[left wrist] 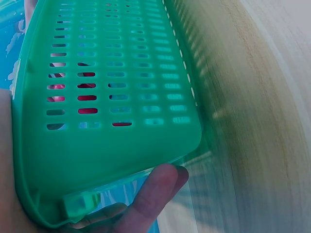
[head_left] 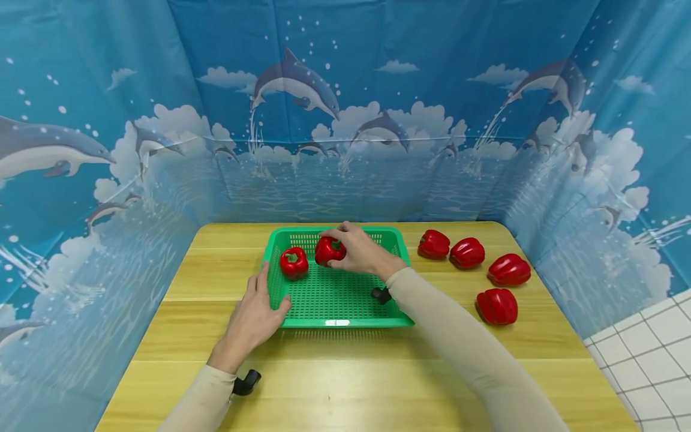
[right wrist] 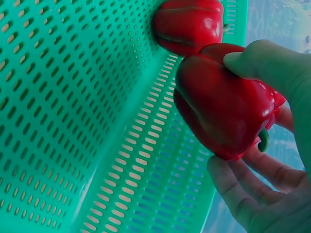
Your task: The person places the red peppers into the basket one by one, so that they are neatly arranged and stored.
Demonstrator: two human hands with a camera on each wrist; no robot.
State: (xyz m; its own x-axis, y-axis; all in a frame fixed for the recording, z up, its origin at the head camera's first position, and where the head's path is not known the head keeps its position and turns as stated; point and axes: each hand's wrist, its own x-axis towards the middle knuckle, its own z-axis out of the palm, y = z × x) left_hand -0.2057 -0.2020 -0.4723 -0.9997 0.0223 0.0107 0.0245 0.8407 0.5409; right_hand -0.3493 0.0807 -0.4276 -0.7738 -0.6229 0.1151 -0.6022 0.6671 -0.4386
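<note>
A green perforated plastic basket [head_left: 308, 323] sits on the table, and my left hand [head_left: 254, 318] holds its near-left corner. The thumb lies over the rim; in the left wrist view, fingers [left wrist: 150, 194] extend along the outside of the basket's end wall [left wrist: 107, 155]. Inside the basket, toward the back, my right hand [head_left: 360, 249] grips a red bell pepper [right wrist: 218, 107] between thumb and fingers, its green stem facing the palm. Another red bell pepper [head_left: 294, 268] rests in the basket's back-left area, just left of the held one.
On the table right of the basket lie several red bell peppers, one nearest the basket [head_left: 433, 245] and one closest to me [head_left: 497, 306]. The wooden table [head_left: 345, 384] ends at a dolphin-patterned curtain [head_left: 345, 186] behind and on both sides.
</note>
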